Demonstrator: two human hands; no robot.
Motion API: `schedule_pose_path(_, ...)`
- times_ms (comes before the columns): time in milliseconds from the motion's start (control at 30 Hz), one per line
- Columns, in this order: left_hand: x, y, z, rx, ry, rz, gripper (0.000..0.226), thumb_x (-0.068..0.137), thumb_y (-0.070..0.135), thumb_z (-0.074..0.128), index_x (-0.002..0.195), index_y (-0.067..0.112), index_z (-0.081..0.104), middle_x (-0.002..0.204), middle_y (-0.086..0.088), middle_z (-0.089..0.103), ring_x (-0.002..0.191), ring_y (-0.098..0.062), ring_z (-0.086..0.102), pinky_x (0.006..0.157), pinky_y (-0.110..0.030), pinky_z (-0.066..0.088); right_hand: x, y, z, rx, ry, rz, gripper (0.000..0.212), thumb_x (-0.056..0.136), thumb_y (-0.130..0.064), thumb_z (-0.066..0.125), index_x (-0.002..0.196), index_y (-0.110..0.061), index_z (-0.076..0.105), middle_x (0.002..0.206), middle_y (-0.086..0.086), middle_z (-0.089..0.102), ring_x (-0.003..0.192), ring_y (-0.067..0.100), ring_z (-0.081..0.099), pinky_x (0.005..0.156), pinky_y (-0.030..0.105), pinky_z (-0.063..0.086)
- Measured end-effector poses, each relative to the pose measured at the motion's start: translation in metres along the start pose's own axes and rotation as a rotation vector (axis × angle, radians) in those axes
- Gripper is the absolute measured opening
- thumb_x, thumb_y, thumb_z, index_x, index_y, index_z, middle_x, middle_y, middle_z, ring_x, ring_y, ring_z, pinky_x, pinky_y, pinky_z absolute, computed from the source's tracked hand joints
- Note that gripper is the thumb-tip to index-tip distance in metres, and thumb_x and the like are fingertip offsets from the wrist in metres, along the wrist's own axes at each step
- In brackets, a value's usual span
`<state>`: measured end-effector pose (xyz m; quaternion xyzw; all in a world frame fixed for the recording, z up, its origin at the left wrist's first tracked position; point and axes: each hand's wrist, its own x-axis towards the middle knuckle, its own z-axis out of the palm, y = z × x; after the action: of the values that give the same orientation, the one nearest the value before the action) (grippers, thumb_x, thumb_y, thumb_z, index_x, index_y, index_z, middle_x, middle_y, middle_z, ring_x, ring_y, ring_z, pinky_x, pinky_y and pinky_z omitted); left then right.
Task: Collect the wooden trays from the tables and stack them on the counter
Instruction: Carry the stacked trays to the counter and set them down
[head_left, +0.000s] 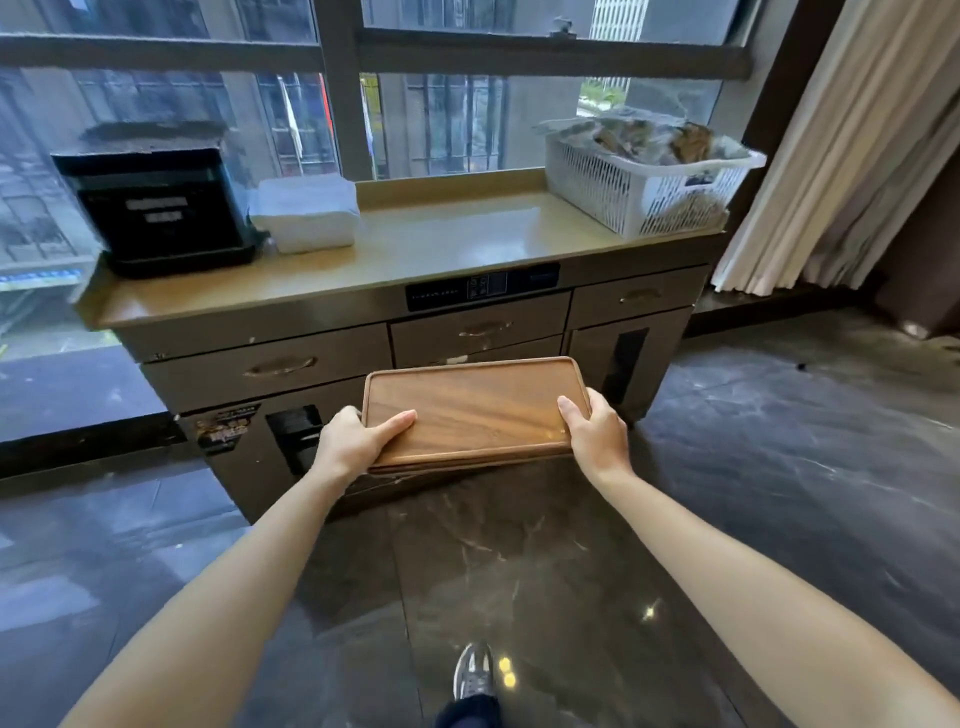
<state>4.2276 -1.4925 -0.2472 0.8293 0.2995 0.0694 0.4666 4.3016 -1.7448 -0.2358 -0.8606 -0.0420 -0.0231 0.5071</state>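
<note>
I carry a small stack of rectangular wooden trays (478, 410), dark brown with raised rims, held level in front of me. My left hand (358, 441) grips the stack's left end, thumb on top. My right hand (595, 434) grips the right end the same way. The stack hangs below the height of the beige counter top (441, 249), in front of the cabinet's drawers. I see at least two trays in the stack; the lower ones show only as edges.
On the counter stand a black appliance (161, 208) at the left, a white folded stack (309, 213) beside it and a white plastic basket (644, 176) at the right. Windows lie behind, a curtain (831, 156) hangs at the right. The floor is glossy dark marble.
</note>
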Motion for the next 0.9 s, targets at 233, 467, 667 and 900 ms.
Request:
schedule_pose_path(233, 0.186, 0.078, 0.019, 0.013, 0.010, -0.002, 0.055, 0.068, 0.059, 0.067, 0.088, 0.010, 0.052, 0.089, -0.004, 0.056, 0.082, -0.022, 0.051, 0.069, -0.030, 0.037, 0.195, -0.026, 0.043, 0.018, -0.039, 0.024, 0.042, 0.094, -0.032, 0.045, 0.128, -0.007, 0.049, 0.125, 0.012, 0.059, 0.116, 0.028, 0.053, 0.091, 0.030, 0.041)
schedule_pose_path(467, 0.325, 0.139, 0.049, 0.012, 0.058, -0.005, 0.061, 0.068, 0.059, 0.067, 0.099, 0.007, 0.058, 0.087, -0.002, 0.058, 0.074, -0.016, 0.054, 0.062, -0.024, 0.038, 0.370, -0.040, 0.070, 0.018, -0.093, 0.028, 0.039, 0.092, -0.034, 0.048, 0.118, -0.007, 0.058, 0.113, 0.012, 0.065, 0.107, 0.028, 0.057, 0.085, 0.034, 0.045)
schedule_pose_path(667, 0.440, 0.168, 0.079, 0.008, 0.146, -0.095, 0.053, 0.068, 0.060, 0.067, 0.086, 0.012, 0.053, 0.081, 0.000, 0.055, 0.078, -0.020, 0.051, 0.060, -0.027, 0.035, 0.516, -0.029, 0.116, 0.049, -0.225, 0.029, 0.029, 0.089, -0.036, 0.052, 0.092, -0.008, 0.061, 0.078, -0.001, 0.059, 0.087, 0.024, 0.055, 0.074, 0.031, 0.040)
schedule_pose_path(900, 0.542, 0.203, 0.112, 0.028, 0.207, -0.228, 0.051, 0.069, 0.057, 0.068, 0.082, 0.009, 0.056, 0.086, -0.008, 0.061, 0.081, -0.027, 0.055, 0.068, -0.032, 0.041, 0.657, -0.021, 0.158, -0.014, -0.333, 0.066, 0.038, 0.087, -0.038, 0.052, 0.094, -0.002, 0.063, 0.092, 0.015, 0.065, 0.093, 0.034, 0.059, 0.073, 0.034, 0.040)
